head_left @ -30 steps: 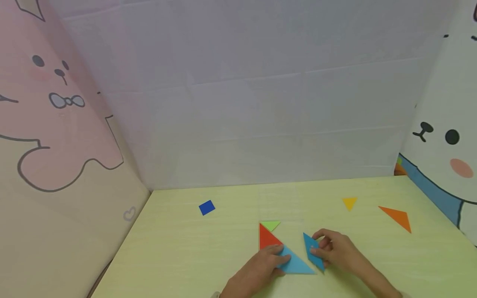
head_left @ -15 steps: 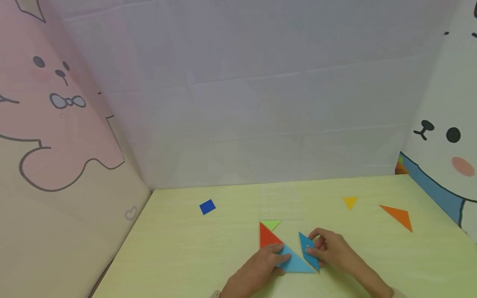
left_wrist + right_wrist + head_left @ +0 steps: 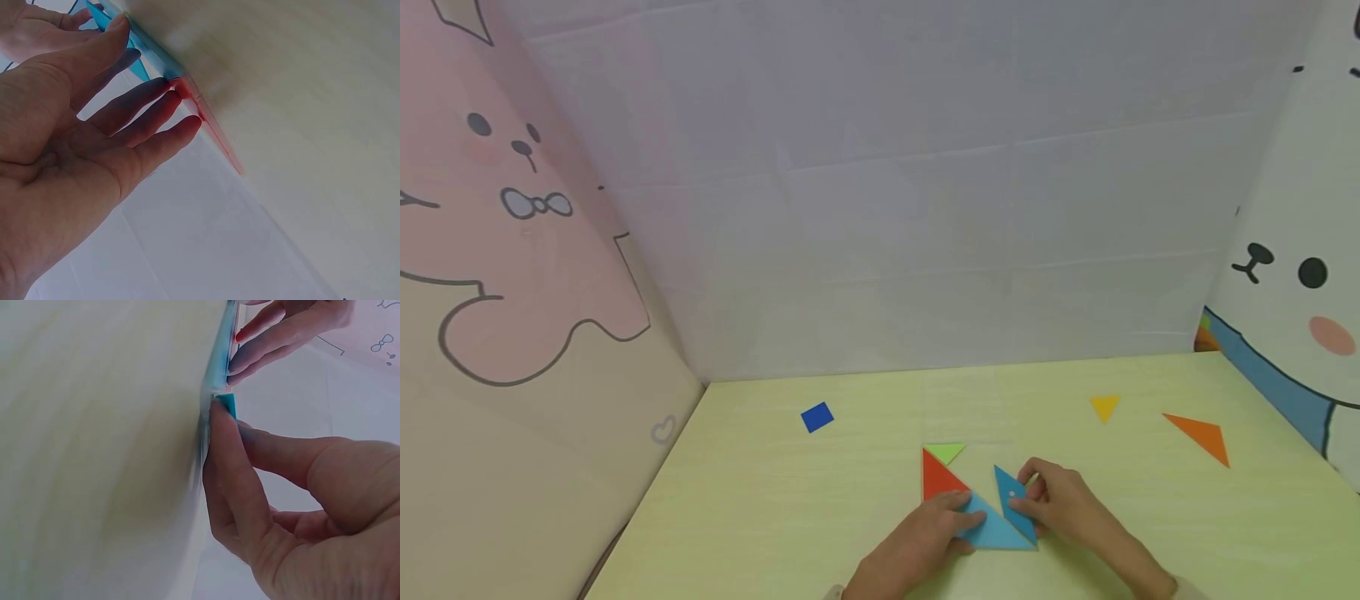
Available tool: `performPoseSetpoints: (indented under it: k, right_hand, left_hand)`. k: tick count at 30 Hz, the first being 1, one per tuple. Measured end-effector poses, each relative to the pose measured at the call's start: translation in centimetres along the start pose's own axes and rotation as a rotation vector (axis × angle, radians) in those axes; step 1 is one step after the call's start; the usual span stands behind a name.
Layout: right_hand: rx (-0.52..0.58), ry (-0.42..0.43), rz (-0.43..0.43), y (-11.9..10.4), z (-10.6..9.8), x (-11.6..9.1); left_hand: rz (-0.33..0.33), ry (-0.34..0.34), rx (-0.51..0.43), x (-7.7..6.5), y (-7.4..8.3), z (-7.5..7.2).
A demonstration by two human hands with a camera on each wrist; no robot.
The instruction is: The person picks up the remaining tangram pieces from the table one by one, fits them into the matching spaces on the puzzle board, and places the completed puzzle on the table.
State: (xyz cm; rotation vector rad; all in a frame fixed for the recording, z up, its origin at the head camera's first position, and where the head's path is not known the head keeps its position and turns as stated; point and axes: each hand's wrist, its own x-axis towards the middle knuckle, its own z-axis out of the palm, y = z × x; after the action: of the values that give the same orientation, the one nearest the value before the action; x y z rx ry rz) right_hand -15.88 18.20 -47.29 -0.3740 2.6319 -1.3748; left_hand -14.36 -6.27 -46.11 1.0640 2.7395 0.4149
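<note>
My left hand (image 3: 917,537) rests with extended fingers on two flat tangram pieces, a red triangle (image 3: 937,478) and a light blue triangle (image 3: 997,533) set edge to edge. Part of each is hidden under the hand. My right hand (image 3: 1066,502) pinches a darker blue parallelogram (image 3: 1007,490) between thumb and fingers, and its lower tip meets the light blue triangle's right corner. That piece stands tilted in the left wrist view, its upper end apart from the triangle's slanted edge. Touching the red triangle's upper edge is a small green triangle (image 3: 947,452).
A dark blue square (image 3: 817,417) lies at the back left of the pale yellow table (image 3: 737,508). Farther right are a small yellow triangle (image 3: 1105,407) and an orange triangle (image 3: 1202,435). A white sheet (image 3: 880,217) hangs behind.
The right hand has brought the blue parallelogram leftward, from beside the light blue triangle to its right corner. The left hand and the other pieces have stayed put.
</note>
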Motion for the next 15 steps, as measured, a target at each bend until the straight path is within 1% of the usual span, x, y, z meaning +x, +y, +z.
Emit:
performPoseSetpoints:
  k: [4, 8, 15]
  right_hand:
    - [-0.017, 0.009, -0.014, -0.38, 0.14, -0.05]
    - [-0.032, 0.013, 0.001, -0.54, 0.21, -0.13]
    - [0.023, -0.015, 0.05, -0.57, 0.1, -0.3]
  left_hand:
    - [-0.006, -0.005, -0.004, -0.03, 0.01, 0.02]
    - [0.004, 0.005, -0.004, -0.08, 0.0, 0.05]
    - [0.001, 0.002, -0.001, -0.02, 0.01, -0.02]
